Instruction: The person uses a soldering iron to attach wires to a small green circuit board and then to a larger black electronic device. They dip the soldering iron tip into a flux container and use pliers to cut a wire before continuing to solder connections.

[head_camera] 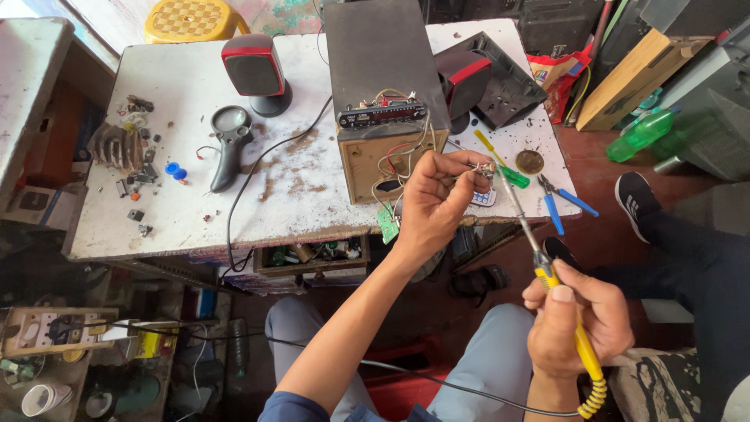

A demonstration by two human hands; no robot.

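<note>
Head view: left hand (434, 205) pinches a small wired part (487, 168) just before the open speaker box (387, 133), right hand (574, 320) fisted around yellow soldering iron (547, 270), tip at the part; soldering step, I judge, needing a steady tip.

Yellow-handled soldering iron (539, 266) tilted, tip touching small held component (487, 168)

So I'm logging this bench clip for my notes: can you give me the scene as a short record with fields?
left hand: pinches a small part with wires at its fingertips
right hand: grips a yellow soldering iron, tip at that part
wooden speaker box: open, circuit board and wires showing
table: magnifying glass, blue pliers, small red speaker
</note>
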